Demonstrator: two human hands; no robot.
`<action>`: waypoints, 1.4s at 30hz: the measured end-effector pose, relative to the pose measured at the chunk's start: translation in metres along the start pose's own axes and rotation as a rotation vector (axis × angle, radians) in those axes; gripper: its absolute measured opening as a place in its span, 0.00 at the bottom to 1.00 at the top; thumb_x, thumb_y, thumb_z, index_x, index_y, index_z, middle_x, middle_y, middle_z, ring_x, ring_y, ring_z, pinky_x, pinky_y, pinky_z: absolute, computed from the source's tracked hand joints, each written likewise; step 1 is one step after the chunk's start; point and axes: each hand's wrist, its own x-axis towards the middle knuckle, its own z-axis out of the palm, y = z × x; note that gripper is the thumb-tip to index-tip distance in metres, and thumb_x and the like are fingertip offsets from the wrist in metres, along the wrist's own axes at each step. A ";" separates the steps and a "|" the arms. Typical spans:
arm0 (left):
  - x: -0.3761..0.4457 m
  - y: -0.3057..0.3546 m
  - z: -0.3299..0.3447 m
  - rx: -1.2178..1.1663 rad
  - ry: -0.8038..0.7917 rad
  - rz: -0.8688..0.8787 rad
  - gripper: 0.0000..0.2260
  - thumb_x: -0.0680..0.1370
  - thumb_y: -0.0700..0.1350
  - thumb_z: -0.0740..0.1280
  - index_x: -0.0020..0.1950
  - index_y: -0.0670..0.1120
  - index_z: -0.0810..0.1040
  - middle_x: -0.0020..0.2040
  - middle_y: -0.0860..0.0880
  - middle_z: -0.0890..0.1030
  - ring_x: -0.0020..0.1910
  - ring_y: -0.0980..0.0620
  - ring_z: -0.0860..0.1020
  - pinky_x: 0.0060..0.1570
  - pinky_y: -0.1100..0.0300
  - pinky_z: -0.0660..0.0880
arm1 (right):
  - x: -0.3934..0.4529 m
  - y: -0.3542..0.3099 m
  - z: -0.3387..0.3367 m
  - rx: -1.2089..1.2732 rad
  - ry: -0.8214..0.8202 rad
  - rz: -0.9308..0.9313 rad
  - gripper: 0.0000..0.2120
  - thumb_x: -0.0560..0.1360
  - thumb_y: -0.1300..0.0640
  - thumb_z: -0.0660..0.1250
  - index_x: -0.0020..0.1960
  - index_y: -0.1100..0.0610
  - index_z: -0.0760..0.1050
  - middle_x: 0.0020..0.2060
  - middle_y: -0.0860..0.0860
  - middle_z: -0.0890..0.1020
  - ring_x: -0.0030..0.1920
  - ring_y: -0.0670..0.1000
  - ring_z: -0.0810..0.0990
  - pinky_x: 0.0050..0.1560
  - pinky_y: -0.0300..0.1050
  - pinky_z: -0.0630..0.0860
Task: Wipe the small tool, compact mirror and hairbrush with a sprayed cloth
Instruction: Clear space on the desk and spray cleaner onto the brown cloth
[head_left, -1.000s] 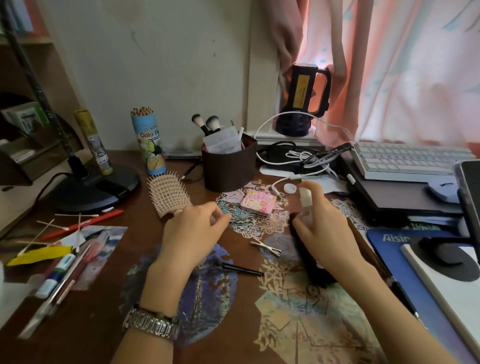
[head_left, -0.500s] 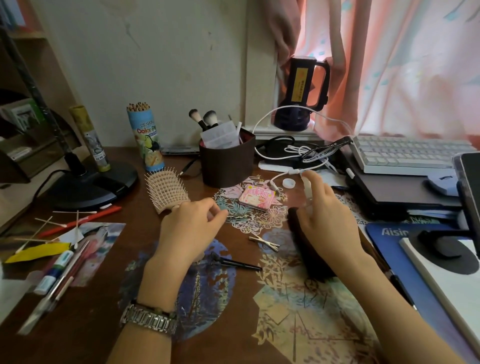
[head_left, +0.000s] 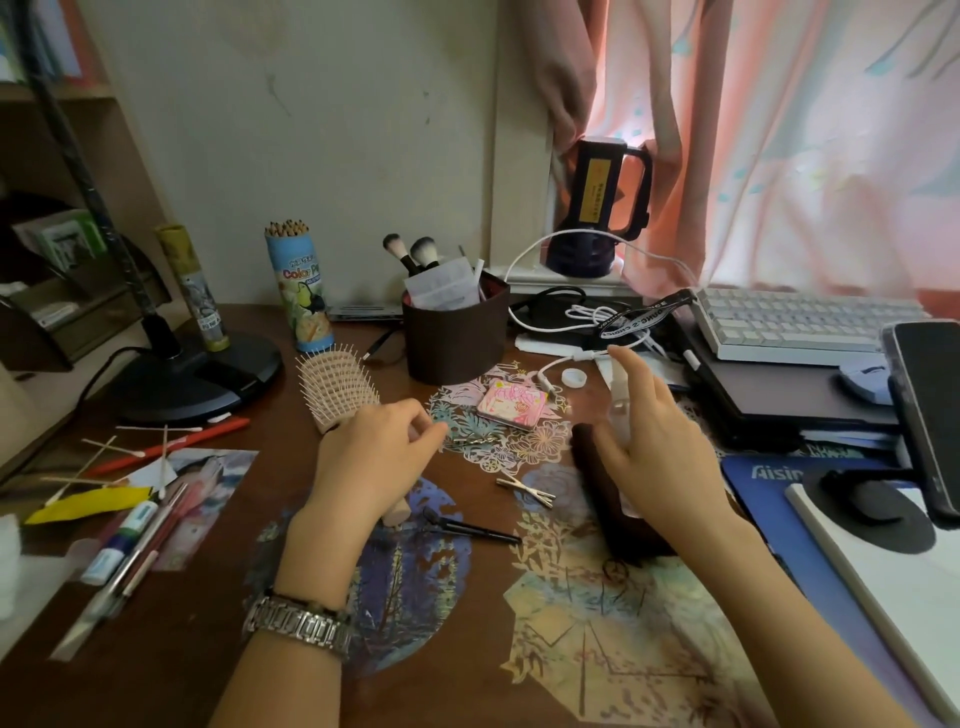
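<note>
- Cloth (head_left: 610, 499), a dark folded bundle, is lying on the worktop (head_left: 197, 649) under the right hand (head_left: 660, 457), which is gripping a small clear spray bottle (head_left: 621, 400) upright, forefinger raised to its top.
- Compared with a second ago, the right hand is sitting a little further out over the cloth and the forefinger is lifting off the nozzle; I judge the spraying is either pausing or finishing, so wiping is likely coming next.
- Hairbrush (head_left: 337, 387) is resting just left of centre, its handle passing beneath the left hand (head_left: 374, 462), whose fingers are curling loosely at the handle; whether they are truly gripping it I cannot tell.
- Compact mirror (head_left: 511, 408), pink, is lying closed between the hands, untouched.
- Small tool (head_left: 470, 527), a dark slender stick, is lying nearer the person, apart from both hands.
</note>
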 end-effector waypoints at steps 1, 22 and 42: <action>-0.001 0.000 -0.002 -0.008 0.003 -0.004 0.13 0.77 0.60 0.59 0.46 0.54 0.77 0.39 0.58 0.76 0.41 0.56 0.75 0.33 0.62 0.68 | 0.000 -0.002 -0.002 0.005 0.006 -0.016 0.29 0.75 0.56 0.62 0.73 0.49 0.54 0.62 0.55 0.73 0.33 0.53 0.72 0.26 0.42 0.61; -0.045 -0.091 -0.023 0.019 0.039 -0.227 0.11 0.77 0.58 0.61 0.45 0.54 0.78 0.38 0.57 0.74 0.44 0.54 0.75 0.42 0.57 0.69 | -0.026 -0.091 0.008 0.108 -0.119 -0.301 0.28 0.75 0.58 0.63 0.70 0.45 0.55 0.56 0.50 0.75 0.38 0.55 0.78 0.35 0.53 0.76; -0.050 -0.096 -0.015 0.025 0.025 -0.199 0.11 0.78 0.59 0.58 0.48 0.56 0.76 0.43 0.56 0.79 0.44 0.55 0.77 0.46 0.52 0.78 | -0.024 -0.111 0.035 0.191 -0.148 -0.329 0.22 0.73 0.60 0.64 0.60 0.47 0.57 0.37 0.46 0.74 0.33 0.52 0.76 0.33 0.53 0.75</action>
